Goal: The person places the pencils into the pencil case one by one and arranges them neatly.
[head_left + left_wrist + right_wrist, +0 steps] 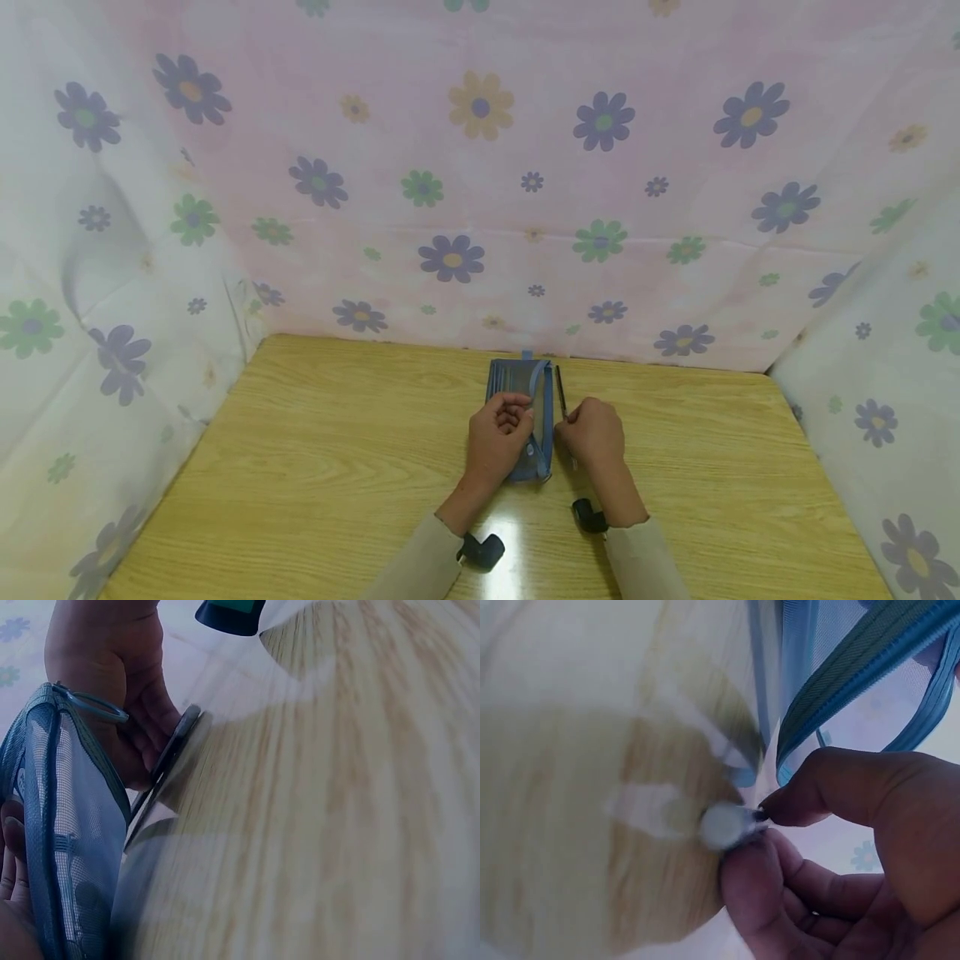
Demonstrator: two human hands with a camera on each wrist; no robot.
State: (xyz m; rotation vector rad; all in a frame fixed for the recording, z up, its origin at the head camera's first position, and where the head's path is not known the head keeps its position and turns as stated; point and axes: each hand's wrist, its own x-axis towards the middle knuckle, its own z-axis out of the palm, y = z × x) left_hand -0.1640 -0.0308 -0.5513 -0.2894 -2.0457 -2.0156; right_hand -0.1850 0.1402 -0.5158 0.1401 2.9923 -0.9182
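Note:
A blue mesh zipper pouch (548, 417) lies on the table, its zipped side gaping; the mesh and zipper (855, 682) fill the top right of the right wrist view. My left hand (495, 437) rests over the pouch, with thumb and fingertips pinching the edge of its opening. Just right of the pouch, my right hand (596, 429) pinches a slim dark pen (560, 390) that points away from me. The pen (174, 742) is low over the table in the left wrist view. A blurred whitish end shows between the right fingertips in the right wrist view.
The wood-grain table (337, 467) meets a flowered cloth wall (480, 183) close behind the pouch. More flowered cloth stands at both sides. Black wrist-worn devices (483, 552) sit below both hands.

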